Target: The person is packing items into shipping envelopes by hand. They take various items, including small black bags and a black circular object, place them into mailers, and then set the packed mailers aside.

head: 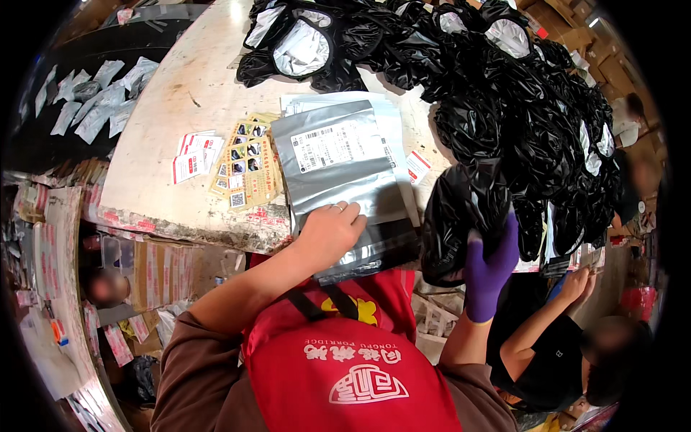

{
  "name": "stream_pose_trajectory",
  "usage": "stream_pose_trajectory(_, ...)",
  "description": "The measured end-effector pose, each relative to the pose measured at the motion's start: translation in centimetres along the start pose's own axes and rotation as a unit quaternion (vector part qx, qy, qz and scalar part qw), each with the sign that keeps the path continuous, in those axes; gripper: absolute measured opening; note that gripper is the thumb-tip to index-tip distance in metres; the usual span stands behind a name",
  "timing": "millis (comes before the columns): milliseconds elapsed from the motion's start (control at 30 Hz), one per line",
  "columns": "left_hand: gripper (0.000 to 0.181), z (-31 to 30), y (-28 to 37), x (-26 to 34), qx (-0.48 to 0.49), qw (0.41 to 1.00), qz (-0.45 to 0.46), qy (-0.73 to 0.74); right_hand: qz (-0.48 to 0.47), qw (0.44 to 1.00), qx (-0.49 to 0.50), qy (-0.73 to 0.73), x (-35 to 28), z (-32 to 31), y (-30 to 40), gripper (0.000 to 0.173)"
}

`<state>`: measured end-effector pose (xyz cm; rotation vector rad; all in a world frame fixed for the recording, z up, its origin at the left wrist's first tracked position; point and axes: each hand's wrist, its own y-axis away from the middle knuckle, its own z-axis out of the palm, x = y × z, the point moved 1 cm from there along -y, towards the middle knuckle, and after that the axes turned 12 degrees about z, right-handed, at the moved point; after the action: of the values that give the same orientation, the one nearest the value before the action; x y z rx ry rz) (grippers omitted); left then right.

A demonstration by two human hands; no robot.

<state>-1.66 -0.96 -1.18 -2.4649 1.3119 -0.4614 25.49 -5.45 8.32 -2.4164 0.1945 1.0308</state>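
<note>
My left hand (333,232), bare with a ring, lies with bent fingers on the lower part of a grey plastic mailing bag (345,189); whether it grips the film cannot be told. The bag bears a printed label and rests on a stack of more bags (397,124). My right hand (488,270), in a purple glove, holds a glossy black bundle (459,216) with thumb and fingers, at the table's near edge. A large heap of similar black pieces (518,119), some showing silvery linings, spreads behind it.
Yellow printed cards (251,167) and red-and-white cards (197,154) lie left of the bags on the worn table (156,108). Another small card (417,166) is to their right. Filled grey packets (97,108) lie on a black surface at far left. A co-worker (545,351) is close by at right.
</note>
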Motion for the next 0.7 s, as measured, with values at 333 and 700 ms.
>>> stream_pose_trajectory(333, 0.014, 1.7, 0.3, -5.0, 0.090, 0.909, -0.177, 0.366, -0.306, 0.930, -0.081, 0.186, -1.9, 11.5, 8.1, 0.062)
stream_pose_trajectory(700, 0.023, -0.8, -1.1, -3.5, 0.213, 0.854, -0.253, 0.402, -0.313, 0.906, -0.226, 0.172, -2.5, 11.3, 6.8, 0.060)
